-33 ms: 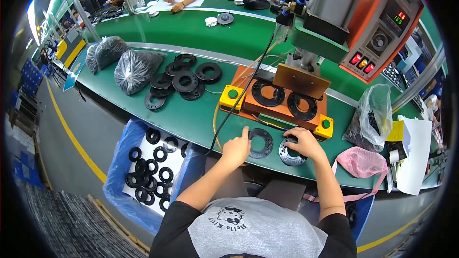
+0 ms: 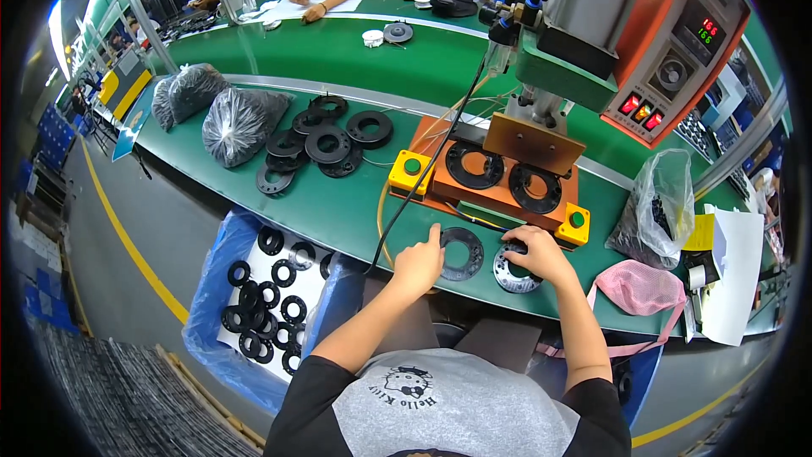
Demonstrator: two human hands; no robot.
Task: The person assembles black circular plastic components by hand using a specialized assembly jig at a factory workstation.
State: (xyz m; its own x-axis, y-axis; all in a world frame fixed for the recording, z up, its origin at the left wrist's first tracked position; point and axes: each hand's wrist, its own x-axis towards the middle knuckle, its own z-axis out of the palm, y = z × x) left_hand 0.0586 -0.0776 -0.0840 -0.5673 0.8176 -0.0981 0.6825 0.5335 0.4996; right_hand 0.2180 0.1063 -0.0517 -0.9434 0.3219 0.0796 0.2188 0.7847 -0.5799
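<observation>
Two flat black rings lie side by side on the green bench near its front edge. My left hand (image 2: 419,267) is at the left edge of the left ring (image 2: 475,259), its index finger stretched forward along the rim; its other fingers are partly hidden. Over the right ring (image 2: 518,284), my right hand (image 2: 543,256) curls its fingers and thumb around the upper right part. Just beyond them, two more black rings, a left one (image 2: 457,171) and a right one (image 2: 548,200), sit on the orange base of a press machine (image 2: 626,42), under its raised brown plate (image 2: 533,145).
Yellow boxes with green buttons, left (image 2: 397,179) and right (image 2: 573,234), flank the base. Loose black rings (image 2: 328,144) and filled plastic bags (image 2: 237,129) lie leftward. A blue lined bin (image 2: 211,288) holds rings below. Rightward are a clear bag (image 2: 655,220) and pink pouch (image 2: 639,286).
The red figures on the machine's display have changed. Both of my hands and the rings stay in the same places.
</observation>
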